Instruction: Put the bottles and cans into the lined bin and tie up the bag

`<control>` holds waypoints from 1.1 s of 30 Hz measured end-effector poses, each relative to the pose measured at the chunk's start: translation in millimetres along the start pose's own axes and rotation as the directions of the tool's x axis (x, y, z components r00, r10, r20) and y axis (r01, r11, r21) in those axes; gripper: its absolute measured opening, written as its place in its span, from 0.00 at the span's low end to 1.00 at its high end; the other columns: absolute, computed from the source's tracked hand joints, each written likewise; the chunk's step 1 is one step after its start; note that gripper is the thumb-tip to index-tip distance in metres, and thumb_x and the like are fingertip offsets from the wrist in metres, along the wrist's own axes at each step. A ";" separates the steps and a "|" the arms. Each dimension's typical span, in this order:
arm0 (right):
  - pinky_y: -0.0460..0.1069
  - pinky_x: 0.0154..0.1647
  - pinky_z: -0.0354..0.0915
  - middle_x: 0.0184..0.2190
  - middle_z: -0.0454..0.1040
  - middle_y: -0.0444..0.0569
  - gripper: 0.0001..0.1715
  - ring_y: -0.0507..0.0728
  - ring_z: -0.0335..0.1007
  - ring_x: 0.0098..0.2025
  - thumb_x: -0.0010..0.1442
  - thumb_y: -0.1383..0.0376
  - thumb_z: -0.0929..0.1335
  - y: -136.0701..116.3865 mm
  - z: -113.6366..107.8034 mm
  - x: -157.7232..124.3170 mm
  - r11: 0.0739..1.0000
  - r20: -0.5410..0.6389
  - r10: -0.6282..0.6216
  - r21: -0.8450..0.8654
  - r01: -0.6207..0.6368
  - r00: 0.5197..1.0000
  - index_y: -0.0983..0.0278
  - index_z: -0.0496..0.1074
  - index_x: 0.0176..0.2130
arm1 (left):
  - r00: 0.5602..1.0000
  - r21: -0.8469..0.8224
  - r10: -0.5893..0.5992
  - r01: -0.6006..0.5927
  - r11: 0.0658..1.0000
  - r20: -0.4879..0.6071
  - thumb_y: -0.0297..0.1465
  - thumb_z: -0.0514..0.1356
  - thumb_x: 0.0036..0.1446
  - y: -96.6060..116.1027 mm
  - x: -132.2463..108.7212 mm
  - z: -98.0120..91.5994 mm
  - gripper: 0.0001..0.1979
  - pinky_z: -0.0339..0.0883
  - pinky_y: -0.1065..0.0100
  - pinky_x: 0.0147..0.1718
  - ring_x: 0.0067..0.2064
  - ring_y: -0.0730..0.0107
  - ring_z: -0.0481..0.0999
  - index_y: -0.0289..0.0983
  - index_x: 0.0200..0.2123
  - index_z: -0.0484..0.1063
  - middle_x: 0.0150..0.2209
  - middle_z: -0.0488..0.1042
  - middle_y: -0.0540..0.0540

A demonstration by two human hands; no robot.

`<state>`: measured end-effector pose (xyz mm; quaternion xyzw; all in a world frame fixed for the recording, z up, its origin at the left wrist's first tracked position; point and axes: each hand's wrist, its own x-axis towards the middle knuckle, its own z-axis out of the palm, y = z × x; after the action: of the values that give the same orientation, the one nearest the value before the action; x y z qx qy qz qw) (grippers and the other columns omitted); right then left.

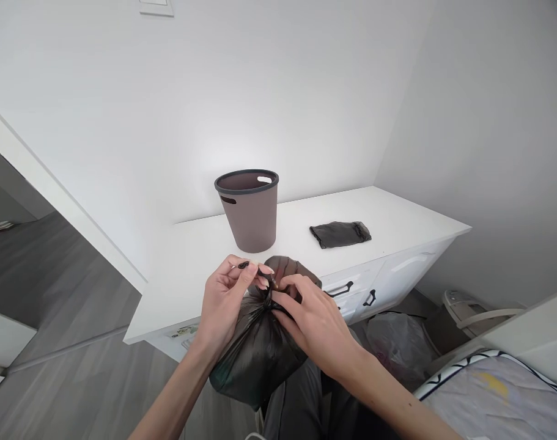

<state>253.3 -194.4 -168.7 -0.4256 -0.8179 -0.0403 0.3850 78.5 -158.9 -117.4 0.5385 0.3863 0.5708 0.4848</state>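
A filled black trash bag [260,360] hangs in front of the cabinet's edge, its neck gathered and twisted near the top. With thumb and fingers pinched, my left hand [227,299] grips a dark strand of the bag's tie. My right hand [312,311] is closed on the gathered neck, its fingertips partly hidden in the plastic. Behind the hands stands an upright mauve trash can [253,217] with a dark rim and cut-out handles. To its right lies a folded black plastic bag [340,234], touched by neither hand.
The white cabinet top [411,217] meets the wall behind; black drawer handles [340,289] stick out in front. At lower right are a clear plastic bag [400,339], a grey-brown bin [457,311] and a mattress corner [502,397]. A mirror-like panel [40,256] is at left.
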 end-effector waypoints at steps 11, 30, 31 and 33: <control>0.50 0.31 0.73 0.41 0.78 0.50 0.07 0.57 0.76 0.35 0.69 0.67 0.66 19.9 -47.0 25.5 0.986 -0.264 0.055 0.168 -0.011 0.963 0.57 0.72 0.37 | 0.998 -0.097 -0.006 0.001 0.995 -0.055 0.59 0.55 0.65 -22.5 11.9 -32.8 0.29 0.68 0.68 0.26 0.55 0.50 0.80 0.42 0.52 0.70 0.59 0.77 0.36; 0.56 0.46 0.66 0.46 0.79 0.61 0.14 0.65 0.73 0.45 0.67 0.66 0.61 308.1 -3.1 177.6 0.835 -0.124 0.389 -0.370 -0.407 0.913 0.63 0.73 0.48 | 0.983 0.525 -0.166 0.185 0.831 -0.083 0.57 0.52 0.67 -108.0 57.2 -78.5 0.28 0.68 0.64 0.34 0.32 0.63 0.76 0.42 0.29 0.71 0.30 0.78 0.47; 0.56 0.46 0.65 0.47 0.79 0.62 0.15 0.66 0.73 0.46 0.67 0.66 0.61 319.5 5.7 181.8 0.822 -0.104 0.403 -0.396 -0.410 0.909 0.64 0.73 0.48 | 0.982 0.525 -0.169 0.191 0.829 -0.090 0.57 0.52 0.67 -107.9 57.6 -78.5 0.27 0.68 0.64 0.35 0.32 0.63 0.76 0.42 0.28 0.71 0.30 0.78 0.47; 0.56 0.44 0.64 0.48 0.79 0.62 0.16 0.67 0.72 0.47 0.67 0.66 0.62 339.0 23.8 187.0 0.789 -0.067 0.446 -0.441 -0.428 0.892 0.64 0.74 0.49 | 0.979 0.520 -0.177 0.203 0.830 -0.100 0.57 0.53 0.67 -108.1 58.1 -78.7 0.27 0.68 0.64 0.36 0.31 0.63 0.75 0.42 0.27 0.70 0.29 0.77 0.47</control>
<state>421.9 154.5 -150.0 -0.6802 -0.6736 -0.1273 0.2596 18.4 -71.2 -217.1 0.5957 0.5911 0.4046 0.3634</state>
